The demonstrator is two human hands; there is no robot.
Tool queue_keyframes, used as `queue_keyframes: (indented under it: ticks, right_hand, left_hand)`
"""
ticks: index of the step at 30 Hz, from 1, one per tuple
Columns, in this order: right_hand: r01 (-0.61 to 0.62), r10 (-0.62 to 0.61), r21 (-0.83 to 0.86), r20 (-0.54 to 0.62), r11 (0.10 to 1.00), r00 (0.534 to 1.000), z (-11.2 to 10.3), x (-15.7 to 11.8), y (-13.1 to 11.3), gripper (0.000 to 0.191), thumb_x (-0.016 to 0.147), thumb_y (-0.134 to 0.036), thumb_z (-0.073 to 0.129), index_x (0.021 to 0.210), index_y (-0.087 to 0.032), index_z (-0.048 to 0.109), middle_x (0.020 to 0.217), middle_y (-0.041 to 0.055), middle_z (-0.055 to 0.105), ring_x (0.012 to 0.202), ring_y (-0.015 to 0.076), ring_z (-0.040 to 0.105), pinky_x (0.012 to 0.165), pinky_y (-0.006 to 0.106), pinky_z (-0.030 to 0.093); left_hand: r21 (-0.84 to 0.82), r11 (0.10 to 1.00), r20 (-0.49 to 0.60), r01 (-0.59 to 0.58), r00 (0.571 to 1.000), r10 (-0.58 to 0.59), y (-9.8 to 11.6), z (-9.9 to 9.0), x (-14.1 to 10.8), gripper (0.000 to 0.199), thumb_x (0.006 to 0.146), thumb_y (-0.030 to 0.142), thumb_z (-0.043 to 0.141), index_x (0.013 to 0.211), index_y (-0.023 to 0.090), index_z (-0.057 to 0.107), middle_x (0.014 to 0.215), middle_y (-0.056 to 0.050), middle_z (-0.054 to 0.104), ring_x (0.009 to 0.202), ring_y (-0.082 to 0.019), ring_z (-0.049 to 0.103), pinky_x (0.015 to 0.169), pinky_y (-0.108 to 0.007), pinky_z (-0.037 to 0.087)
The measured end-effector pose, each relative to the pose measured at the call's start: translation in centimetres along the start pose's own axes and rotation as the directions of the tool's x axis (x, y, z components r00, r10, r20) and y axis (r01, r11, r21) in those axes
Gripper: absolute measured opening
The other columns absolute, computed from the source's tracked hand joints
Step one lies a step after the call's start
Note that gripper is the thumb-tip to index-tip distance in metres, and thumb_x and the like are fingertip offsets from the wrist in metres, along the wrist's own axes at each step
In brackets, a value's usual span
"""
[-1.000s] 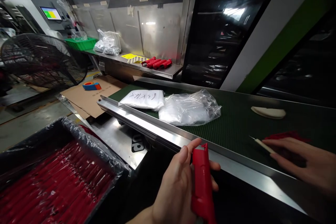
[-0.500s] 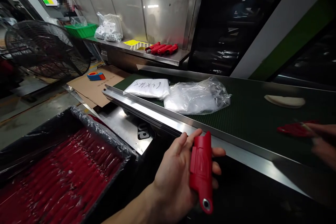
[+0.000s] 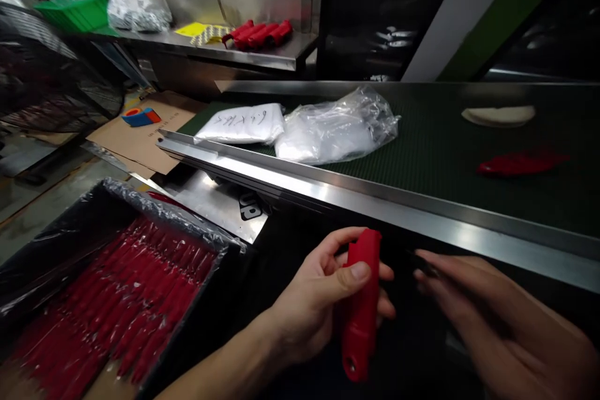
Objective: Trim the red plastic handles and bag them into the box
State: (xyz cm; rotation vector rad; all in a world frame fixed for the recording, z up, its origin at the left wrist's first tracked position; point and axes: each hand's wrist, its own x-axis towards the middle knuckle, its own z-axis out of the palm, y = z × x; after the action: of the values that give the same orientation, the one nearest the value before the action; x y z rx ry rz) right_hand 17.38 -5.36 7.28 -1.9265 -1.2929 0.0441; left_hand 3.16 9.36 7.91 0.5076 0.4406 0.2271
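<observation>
Fingers [image 3: 344, 239] of my left hand [image 3: 312, 303] grip a long red plastic part [image 3: 364, 303]

My thumb lies across the front of the part and my other fingertips show past its far edge. It stands nearly upright, on the near side of a bright metal rail [image 3: 375, 200], and its lower end, with a round hole, hangs below my grip. To its right, apart from it, my right hand [image 3: 510, 319] pinches a small dark object [image 3: 425, 264]; blur keeps me from telling what that is.

Beyond the rail runs a dark green ribbed belt [image 3: 422, 181]. On it, a white packet with black handwriting [image 3: 244, 124] sits against a crumpled clear plastic bag [image 3: 342, 128]. Farther right lie a cream half-round piece [image 3: 499, 116] and, nearer me, a flat-lying red piece [image 3: 522, 164].

At my left is a box lined with black plastic film [image 3: 157, 205], holding rows of red pieces [image 3: 135, 294]. Behind it, an orange-and-blue tape roll [image 3: 141, 116] rests on a brown cardboard sheet [image 3: 124, 144]. Past the belt, a metal bench [image 3: 281, 56] carries several red parts [image 3: 257, 35] beside a yellow sheet [image 3: 191, 29].
</observation>
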Motion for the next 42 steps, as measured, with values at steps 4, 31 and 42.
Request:
queue_keyframes:
  ticks: [4,31,42]
  right_hand:
    - [-0.013,0.018,0.065,-0.087,0.998,0.996,0.3,0.2,-1.8,0.033,0.092,-0.017,0.059,0.122,-0.03,0.063,0.12,-0.0024,0.064,0.103,0.0129,0.064,0.09,0.021,0.052]
    - [0.284,-0.285,-0.123,0.01,0.951,0.959,-0.9,-0.3,-3.1,0.037,0.087,0.0,0.058,0.121,-0.015,0.062,0.116,0.0086,0.063,0.103,0.0199,0.061,0.083,0.037,0.049]
    - [0.298,-0.3,-0.144,0.01,0.944,0.954,-0.8,-0.5,-3.4,0.037,0.087,0.001,0.058,0.121,-0.014,0.062,0.112,0.0092,0.064,0.101,0.0198,0.06,0.082,0.038,0.049]
  left_hand:
    - [-0.044,0.99,-0.023,0.136,0.99,-0.137,-0.7,0.0,-0.6,0.029,0.082,0.024,0.063,0.11,0.017,0.057,0.09,-0.007,0.065,0.067,-0.014,0.064,0.05,-0.019,0.051]
    - [0.075,0.997,-0.058,0.011,0.998,-0.007,-1.9,1.1,-2.4,0.021,0.082,0.032,0.056,0.093,0.014,0.056,0.092,-0.008,0.066,0.055,-0.011,0.058,0.037,-0.014,0.039]
    - [0.109,0.994,-0.07,-0.006,0.997,0.014,-2.3,1.0,-2.6,0.025,0.08,0.034,0.059,0.097,0.015,0.056,0.079,-0.005,0.066,0.052,-0.012,0.058,0.038,-0.015,0.04]
